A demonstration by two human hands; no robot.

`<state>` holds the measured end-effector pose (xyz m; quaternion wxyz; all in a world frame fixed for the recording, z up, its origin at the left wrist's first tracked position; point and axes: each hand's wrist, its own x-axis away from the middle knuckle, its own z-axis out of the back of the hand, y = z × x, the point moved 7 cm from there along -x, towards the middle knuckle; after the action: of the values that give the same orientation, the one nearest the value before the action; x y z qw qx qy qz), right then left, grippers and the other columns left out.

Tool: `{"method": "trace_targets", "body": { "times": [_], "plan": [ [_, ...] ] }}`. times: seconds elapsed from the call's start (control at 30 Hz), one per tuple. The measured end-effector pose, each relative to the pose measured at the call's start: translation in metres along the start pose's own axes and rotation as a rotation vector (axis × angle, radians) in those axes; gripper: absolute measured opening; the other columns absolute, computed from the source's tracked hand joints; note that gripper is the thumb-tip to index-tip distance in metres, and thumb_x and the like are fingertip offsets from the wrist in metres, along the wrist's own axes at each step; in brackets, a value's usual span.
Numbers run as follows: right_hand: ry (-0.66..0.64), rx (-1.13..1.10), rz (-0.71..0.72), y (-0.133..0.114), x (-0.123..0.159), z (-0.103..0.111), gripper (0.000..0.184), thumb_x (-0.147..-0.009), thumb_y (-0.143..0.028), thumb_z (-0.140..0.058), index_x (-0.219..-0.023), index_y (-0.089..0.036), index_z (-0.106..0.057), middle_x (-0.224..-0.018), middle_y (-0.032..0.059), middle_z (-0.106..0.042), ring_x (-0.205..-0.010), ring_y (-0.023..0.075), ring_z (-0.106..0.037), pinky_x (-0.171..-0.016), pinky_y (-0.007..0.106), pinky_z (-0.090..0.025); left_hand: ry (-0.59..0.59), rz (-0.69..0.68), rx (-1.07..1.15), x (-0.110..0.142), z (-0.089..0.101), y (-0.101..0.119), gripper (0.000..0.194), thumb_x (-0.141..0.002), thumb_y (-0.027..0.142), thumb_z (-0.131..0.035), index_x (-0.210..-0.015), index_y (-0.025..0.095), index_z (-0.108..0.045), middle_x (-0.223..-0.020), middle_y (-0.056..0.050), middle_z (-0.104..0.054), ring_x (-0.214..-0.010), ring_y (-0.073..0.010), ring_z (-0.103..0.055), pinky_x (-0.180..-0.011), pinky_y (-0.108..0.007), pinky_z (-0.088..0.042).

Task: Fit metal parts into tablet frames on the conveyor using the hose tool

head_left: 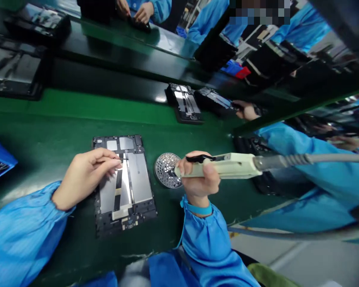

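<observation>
1. Green work surface (pixel 62 135) is shown; an opened tablet-like device (pixel 142 179) is laid flat beside a round metal dish (pixel 162 172).
2. Fingertips of the left hand (pixel 85 173) are pinched at the device's dark strip (pixel 118 187); any grip is unclear.
3. By the right hand (pixel 197 183), a pale corded tool (pixel 239 166) is grasped.
4. Internals are left uncovered; completed work cannot be judged. No writing is legible.
</observation>
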<state>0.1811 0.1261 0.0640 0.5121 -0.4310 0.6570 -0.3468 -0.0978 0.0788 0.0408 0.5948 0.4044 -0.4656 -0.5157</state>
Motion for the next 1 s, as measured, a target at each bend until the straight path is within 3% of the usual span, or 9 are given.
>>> {"method": "trace_targets", "body": {
  "times": [0.23,0.43,0.57,0.8,1.0],
  "plan": [
    [0.032,0.044,-0.040,0.006,0.004,0.000,0.032,-0.081,-0.056,-0.069,-0.083,-0.024,-0.070,-0.043,-0.0079,-0.045,-0.036,0.0129,-0.046,-0.045,0.033,-0.050,0.186,0.014,-0.084,-0.009,0.025,-0.004,0.028,-0.083,0.053,-0.076,-0.092,0.026,-0.077,-0.079,-0.004,-0.078,-0.061,-0.0205,-0.069,-0.065,-0.035,-0.061],
    [0.015,0.054,-0.137,0.002,0.007,-0.005,0.027,-0.084,-0.054,-0.068,-0.083,-0.028,-0.071,-0.048,-0.0052,-0.046,-0.042,0.0123,-0.048,-0.051,0.033,-0.049,0.242,0.028,-0.099,-0.014,0.036,-0.006,0.026,-0.083,0.053,-0.076,-0.092,0.029,-0.078,-0.080,-0.001,-0.078,-0.064,-0.0209,-0.070,-0.066,-0.036,-0.062],
    [-0.017,0.024,-0.081,0.002,0.004,-0.005,0.024,-0.084,-0.050,-0.069,-0.080,-0.027,-0.074,-0.045,-0.0047,-0.047,-0.039,0.0133,-0.047,-0.045,0.033,-0.046,0.276,0.025,-0.077,-0.017,0.043,-0.009,0.025,-0.084,0.052,-0.077,-0.092,0.028,-0.075,-0.086,-0.002,-0.080,-0.070,-0.0222,-0.072,-0.065,-0.037,-0.061],
    [0.029,-0.008,-0.061,0.006,0.003,0.002,0.027,-0.080,-0.048,-0.069,-0.079,-0.022,-0.077,-0.041,-0.0057,-0.047,-0.035,0.0130,-0.046,-0.042,0.030,-0.044,0.326,0.033,-0.020,-0.028,0.057,-0.015,0.025,-0.078,0.041,-0.077,-0.085,0.017,-0.073,-0.079,-0.008,-0.077,-0.065,-0.0184,-0.068,-0.053,-0.026,-0.052],
    [-0.038,-0.007,0.012,-0.022,-0.010,0.003,0.038,-0.068,-0.056,-0.067,-0.079,-0.022,-0.082,-0.039,-0.0031,-0.048,-0.034,0.0171,-0.043,-0.041,0.038,-0.044,0.300,0.145,-0.009,-0.048,0.064,-0.037,0.013,-0.078,0.027,-0.076,-0.080,0.014,-0.077,-0.066,-0.004,-0.071,-0.054,-0.0126,-0.059,-0.047,-0.022,-0.042]
  ]
}}
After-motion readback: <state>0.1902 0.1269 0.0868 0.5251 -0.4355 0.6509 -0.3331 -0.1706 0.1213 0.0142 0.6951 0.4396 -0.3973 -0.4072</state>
